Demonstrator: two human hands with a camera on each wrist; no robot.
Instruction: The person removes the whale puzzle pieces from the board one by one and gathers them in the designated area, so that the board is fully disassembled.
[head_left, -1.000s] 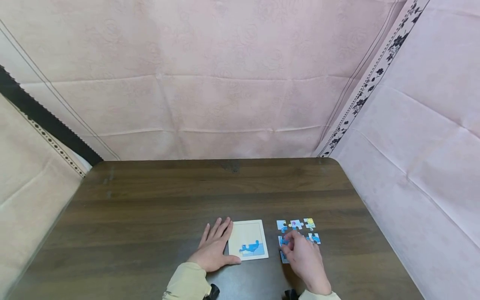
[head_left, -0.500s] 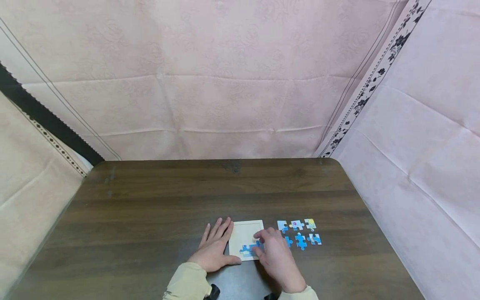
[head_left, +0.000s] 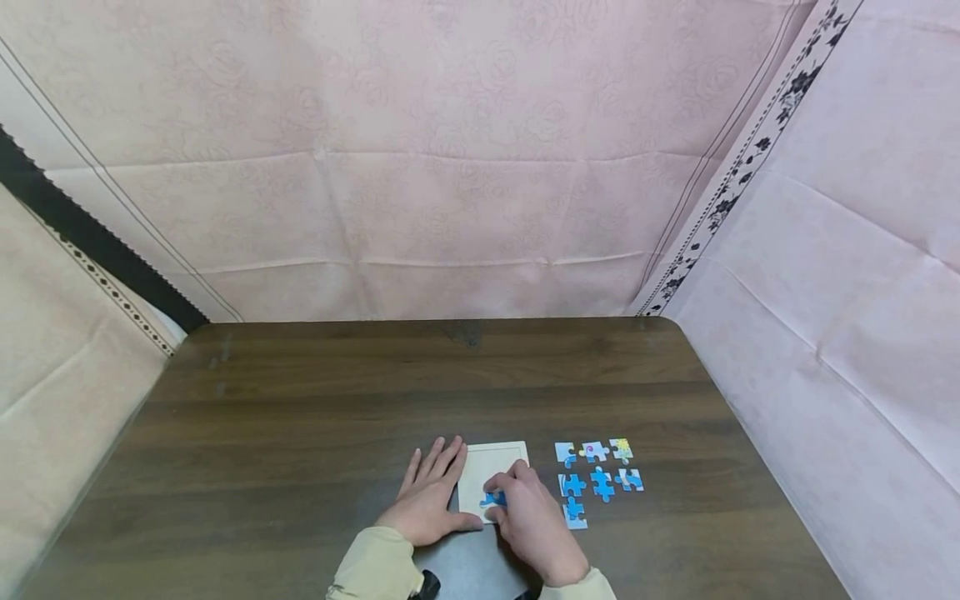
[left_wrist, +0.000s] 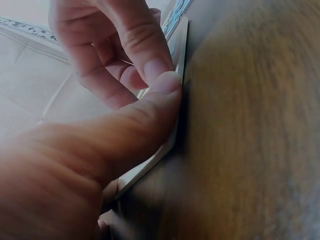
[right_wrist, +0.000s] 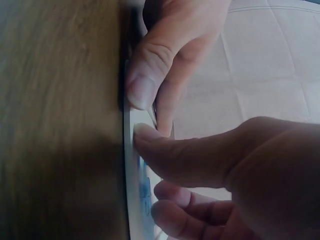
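Observation:
A pale square puzzle board (head_left: 495,454) lies flat on the table, with blue puzzle pieces (head_left: 491,500) in its lower part. My left hand (head_left: 429,504) rests along the board's left side, fingers spread and thumb at its lower left corner. Over the lower part of the board, my right hand (head_left: 531,517) pinches a puzzle piece between thumb and bent fingers; the hand hides most of it. In the right wrist view the right thumb (right_wrist: 185,157) lies close to the board's rim, near the left thumb (right_wrist: 147,82).
Several loose puzzle pieces (head_left: 602,483) lie in rows to the right of the board. The brown wooden table (head_left: 300,400) ends at a pale cloth (head_left: 450,208) hung behind it. More cloth (head_left: 840,317) hangs at the right side.
My right hand has moved left from the loose pieces to the board, then further left over its lower part. My left hand has stayed in place.

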